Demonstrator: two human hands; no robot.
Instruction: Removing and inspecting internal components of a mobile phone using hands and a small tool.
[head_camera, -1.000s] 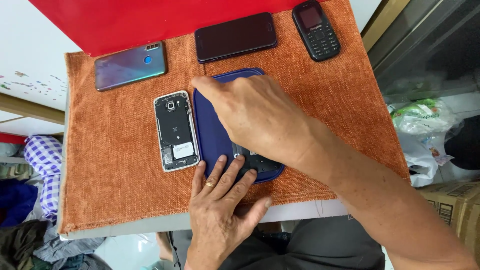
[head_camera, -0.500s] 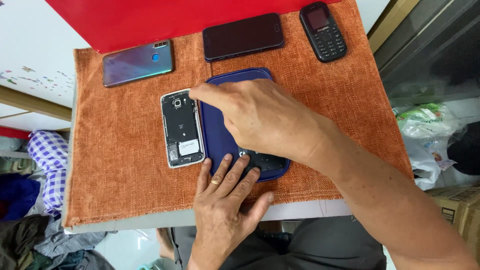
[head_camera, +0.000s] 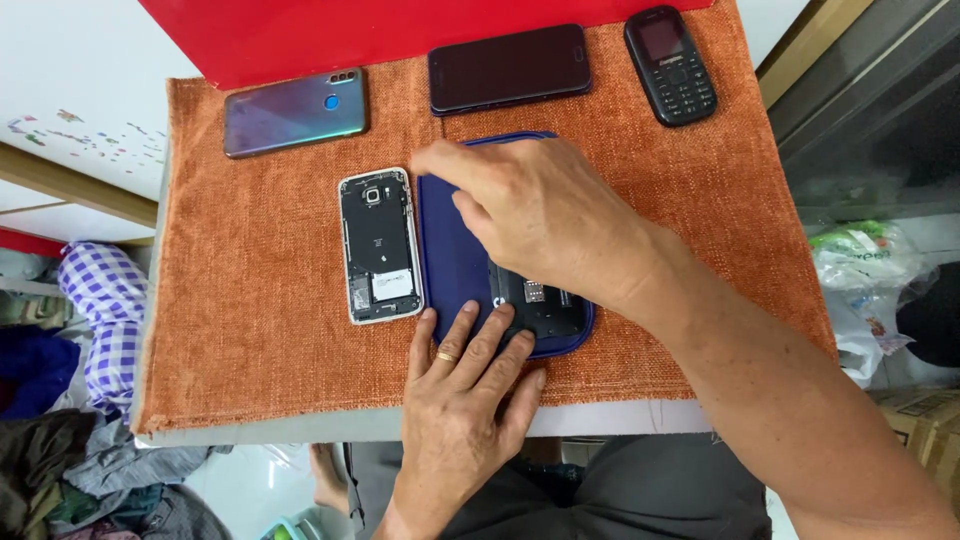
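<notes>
A dark blue flat tray (head_camera: 450, 260) with rounded corners lies mid-cloth. In its lower right part a black opened phone (head_camera: 540, 305) shows its inner side. My right hand (head_camera: 540, 215) reaches in from the right and covers the tray's upper half, fingers bent, index tip at the tray's top left corner; what lies under the palm is hidden. My left hand (head_camera: 460, 400), with a ring, rests flat, fingers spread on the tray's near edge and the black phone. Just left of the tray lies a white-rimmed phone without its back cover (head_camera: 378, 245).
All of this sits on an orange cloth (head_camera: 250, 300) over a small table. Along its far edge lie a teal phone (head_camera: 295, 110), a black smartphone (head_camera: 508, 68) and a black keypad phone (head_camera: 670, 65), against a red board (head_camera: 300, 35). Plastic bags (head_camera: 860, 270) sit at right, checkered fabric (head_camera: 105, 320) at left.
My right hand's fingertips have shifted slightly over the tray's top left corner. The left hand stays pressed on the near edge. The view has drifted a little.
</notes>
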